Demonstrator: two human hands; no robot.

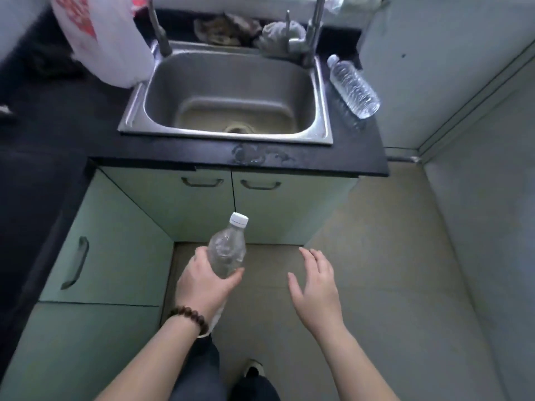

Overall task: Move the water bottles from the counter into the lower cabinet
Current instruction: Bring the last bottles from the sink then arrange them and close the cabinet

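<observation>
We hold one water bottle (226,253) in our left hand (202,282), low in front of the closed cabinet doors (231,204) under the sink (231,91). It looks clear, thin-walled and at least partly filled, so we judge it moderately heavy for its size, smooth and a little slippery, and likely to dent under a hard squeeze. The ribbed middle of the body seems the best place to grip; the white cap (238,219) is too small for a secure hold.

Our left fingers (231,277) curl round the lower body, thumb on the near side, with the bottle tilted cap-forward toward the doors. The forearm reaches forward and down, a bead bracelet (189,318) at the wrist. Our right hand (315,282) hovers beside it, well apart from the bottle, palm down, its fingers spread and holding nothing.

A second bottle (353,86) lies on its side on the dark desk (289,160), just right of the sink. Both door handles (260,185) are untouched.
</observation>
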